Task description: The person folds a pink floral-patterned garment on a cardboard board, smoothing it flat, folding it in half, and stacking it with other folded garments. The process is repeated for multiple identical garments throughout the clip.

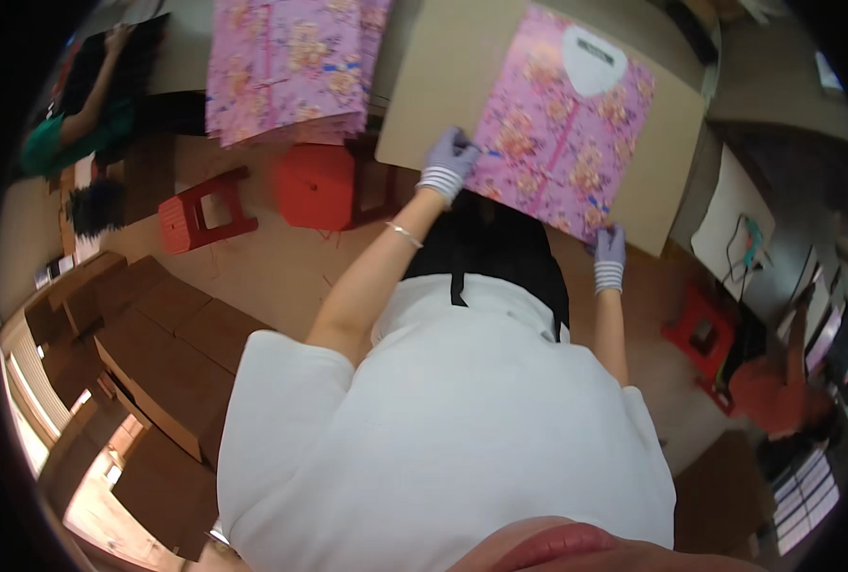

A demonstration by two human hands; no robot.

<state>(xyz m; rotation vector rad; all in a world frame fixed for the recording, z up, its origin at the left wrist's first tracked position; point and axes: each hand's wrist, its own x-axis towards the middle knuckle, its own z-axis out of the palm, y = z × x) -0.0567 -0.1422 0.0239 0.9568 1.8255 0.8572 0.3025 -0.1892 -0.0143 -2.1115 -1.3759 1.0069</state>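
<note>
A folded pink floral shirt [535, 138] lies on a tan cardboard sheet [443, 76] over the worktable. Its neckline is white with a dark label, and a bright pink strip runs down its front. My left hand [449, 164], in a grey glove with a striped cuff, pinches the shirt's near left corner. At the near right corner, my right hand [609, 254], gloved alike, has its fingers closed on the edge. Both thumbs are partly hidden.
A stack of similar folded pink floral shirts [291, 71] sits left of the cardboard. Red stools [317, 186] stand below the table edge, with brown cardboard boxes [157, 343] at the lower left. Other people work at far left [81, 119] and far right [772, 391].
</note>
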